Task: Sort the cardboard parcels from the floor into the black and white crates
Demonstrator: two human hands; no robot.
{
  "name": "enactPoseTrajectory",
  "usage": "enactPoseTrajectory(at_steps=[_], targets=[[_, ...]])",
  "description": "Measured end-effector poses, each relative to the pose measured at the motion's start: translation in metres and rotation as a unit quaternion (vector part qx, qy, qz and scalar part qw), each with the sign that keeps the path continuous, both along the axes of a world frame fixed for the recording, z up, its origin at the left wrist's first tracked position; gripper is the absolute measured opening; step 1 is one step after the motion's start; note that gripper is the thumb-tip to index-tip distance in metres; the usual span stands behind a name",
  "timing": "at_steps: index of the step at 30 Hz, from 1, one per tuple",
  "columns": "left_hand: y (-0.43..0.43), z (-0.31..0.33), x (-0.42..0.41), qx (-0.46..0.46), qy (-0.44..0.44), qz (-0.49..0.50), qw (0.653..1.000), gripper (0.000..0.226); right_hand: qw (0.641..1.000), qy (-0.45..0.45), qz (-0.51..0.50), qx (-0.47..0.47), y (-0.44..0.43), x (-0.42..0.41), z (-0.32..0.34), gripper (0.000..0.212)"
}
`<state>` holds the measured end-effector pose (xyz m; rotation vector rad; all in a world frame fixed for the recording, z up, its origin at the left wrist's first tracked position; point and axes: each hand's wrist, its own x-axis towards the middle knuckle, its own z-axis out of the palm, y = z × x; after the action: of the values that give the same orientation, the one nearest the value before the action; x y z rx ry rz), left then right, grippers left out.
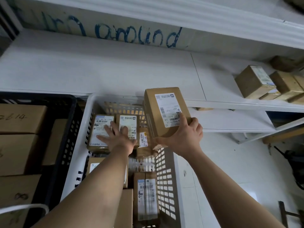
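Observation:
My right hand (185, 134) grips a cardboard parcel (156, 116) with a white label, holding it tilted above the far right corner of the white crate (166, 178). My left hand (116, 135) lies flat, fingers spread, on the labelled parcels (100, 129) stacked at the far end of the white crate. More labelled parcels (145, 198) fill the near part of that crate. The black crate (65, 145) stands to the left, holding large plain boxes (19, 119) with handwritten numbers.
White shelving (115, 71) runs behind the crates, with blue handwriting on its back board. Several cardboard parcels (255, 81) sit on the shelf at the right. A white cable (24, 208) loops at the lower left. Dark tools lie on the floor at the right.

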<state>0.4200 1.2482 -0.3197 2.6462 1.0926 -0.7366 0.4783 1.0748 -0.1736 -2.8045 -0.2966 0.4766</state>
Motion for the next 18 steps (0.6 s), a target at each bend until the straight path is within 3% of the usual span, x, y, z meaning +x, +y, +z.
enactPoseTrajectory(at_steps=[7,12,18], targets=[[0.019,0.011,-0.022,-0.021,0.017,-0.080,0.996,0.081,0.995,-0.063,0.054,-0.048,0.019,-0.037,-0.010,0.126],[0.026,0.012,-0.035,-0.064,-0.035,-0.199,0.977,0.059,0.992,-0.090,0.057,-0.071,0.031,-0.061,-0.024,0.125],[0.035,0.005,-0.043,0.001,0.052,-0.264,0.963,0.058,0.993,-0.090,0.046,-0.064,0.039,-0.079,-0.034,0.124]])
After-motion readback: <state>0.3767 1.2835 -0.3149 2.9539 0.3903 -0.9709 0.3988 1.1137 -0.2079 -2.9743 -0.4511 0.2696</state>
